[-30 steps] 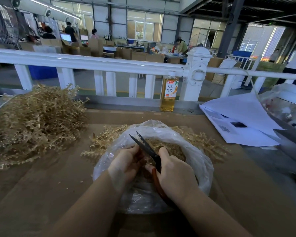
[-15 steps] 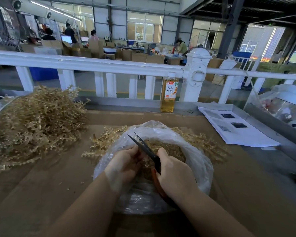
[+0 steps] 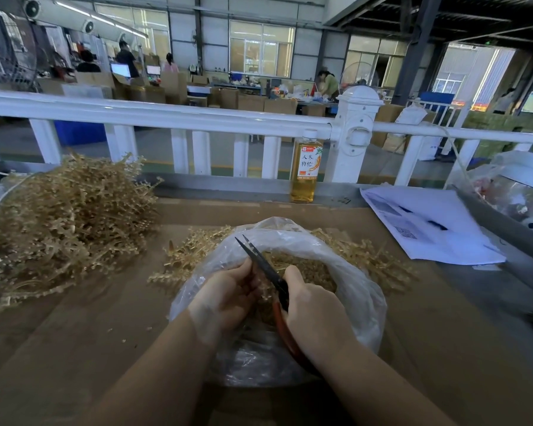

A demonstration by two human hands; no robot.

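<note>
Change: both hands and the scissors (image 3: 263, 265) keep almost the same place over the bag (image 3: 362, 302) as half a second ago; the blade tips stand slightly closer together.
Right hand (image 3: 316, 316): fingers curled round the red handles of the scissors, thumb on top near the pivot.
Scissors: black blades point up and to the left, away from the person; tips only a narrow gap apart; handles run back under the right palm.
Left hand (image 3: 225, 298): fingers curled, fingertips touching the left side of the blades, pinching a small sprig (image 3: 260, 282) that the fingers mostly hide.
Sprig position: between the two hands, just below the blades, above the mouth of the bag.
Bag: clear plastic, mouth open upward, lying on the table (image 3: 74, 348) beneath both wrists.
Bag contents: straw-coloured cuttings (image 3: 316, 269), just beyond the right thumb.
Loose sprigs (image 3: 191, 256): on the table, touching the far rim of the bag on both sides.
Heap (image 3: 65, 216): large pile of the same sprigs, far left, well apart from the bag.
Bottle (image 3: 306, 167): upright, amber liquid, at the far table edge against the railing (image 3: 166, 116).
Sheets (image 3: 437, 232): white printed paper, flat, right of the bag.
</note>
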